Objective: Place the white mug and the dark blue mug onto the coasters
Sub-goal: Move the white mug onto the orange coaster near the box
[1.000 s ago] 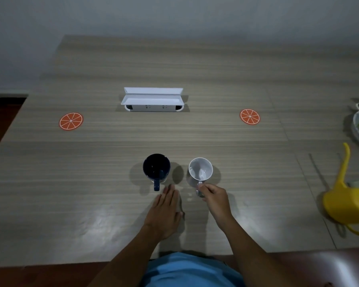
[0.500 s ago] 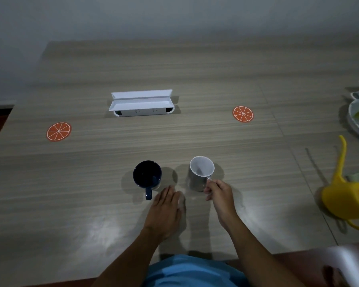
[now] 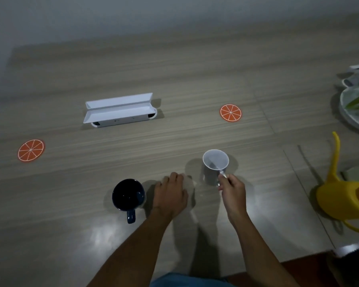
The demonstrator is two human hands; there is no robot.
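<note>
Left hand (image 3: 171,192) flat on table (image 3: 50,235), fingers spread, just right of blue mug (image 3: 128,195), not touching. Right hand (image 3: 232,188) pinches white mug (image 3: 215,165) handle; mug tilted. Farther: orange coasters, left (image 3: 31,150) and right (image 3: 230,112), both bare.

The white mug's (image 3: 215,165) handle is mostly hidden inside the right hand (image 3: 232,188), so the grip on it cannot be made out. The left hand (image 3: 170,193) lies palm down, its fingertips smeared by blur. At the right edge, a white plate (image 3: 349,112) with green leaves and a yellow watering can (image 3: 344,200) are both cut off. The whole worktop (image 3: 195,79) is dim and soft.
</note>
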